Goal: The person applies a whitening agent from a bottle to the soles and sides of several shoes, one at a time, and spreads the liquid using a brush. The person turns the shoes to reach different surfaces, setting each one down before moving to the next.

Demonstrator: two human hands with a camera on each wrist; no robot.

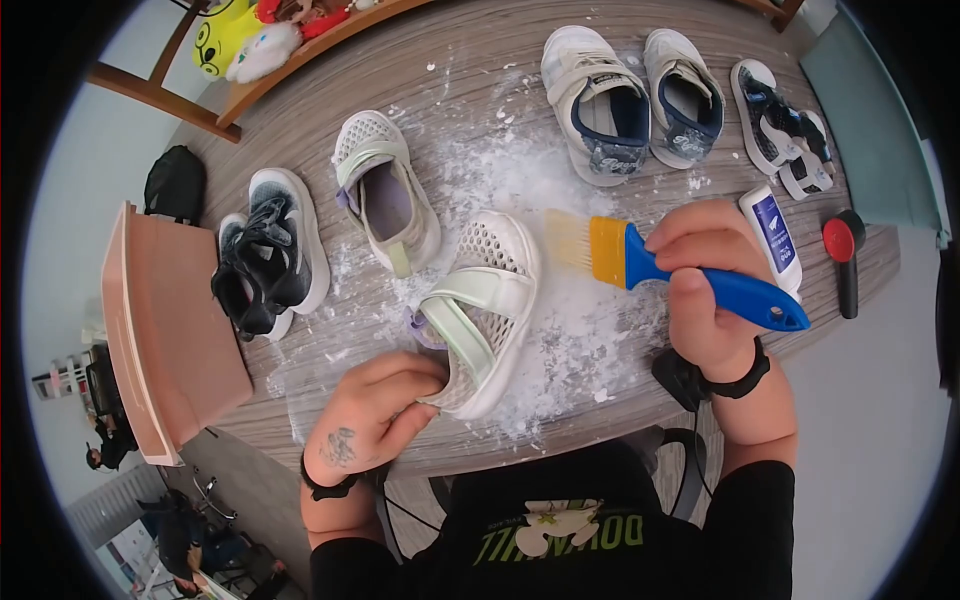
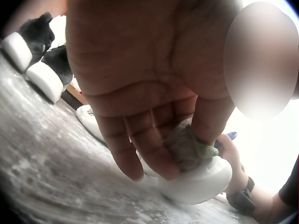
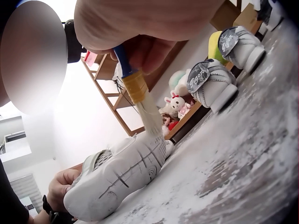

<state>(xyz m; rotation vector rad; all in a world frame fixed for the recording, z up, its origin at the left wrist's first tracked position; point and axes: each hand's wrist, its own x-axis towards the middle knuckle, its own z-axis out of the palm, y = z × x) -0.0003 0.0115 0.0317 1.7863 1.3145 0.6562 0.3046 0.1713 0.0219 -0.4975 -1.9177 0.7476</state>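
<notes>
My left hand point(image 1: 375, 415) grips the heel of a white shoe point(image 1: 515, 290) with pale green straps and a perforated toe. The shoe is tipped, its sole edge turned to the right, and white powder dusts it. Fingers and thumb pinch the heel collar in the left wrist view, close over the table. In my right hand point(image 1: 705, 270) is a paintbrush point(image 1: 640, 255) with a blue handle, a yellow band and pale bristles. Its bristles reach the toe end of the shoe in the right wrist view. The matching shoe point(image 1: 385, 190) stands upright behind my left hand.
White powder covers much of the wood-grain table point(image 1: 470, 80). Black-and-white shoes point(image 1: 275, 250) and a pink bin point(image 1: 180, 330) are at left. White-and-navy shoes point(image 1: 595, 100), small sandals point(image 1: 785, 130), a white bottle point(image 1: 772, 240) and a black scoop point(image 1: 847, 260) occupy the right.
</notes>
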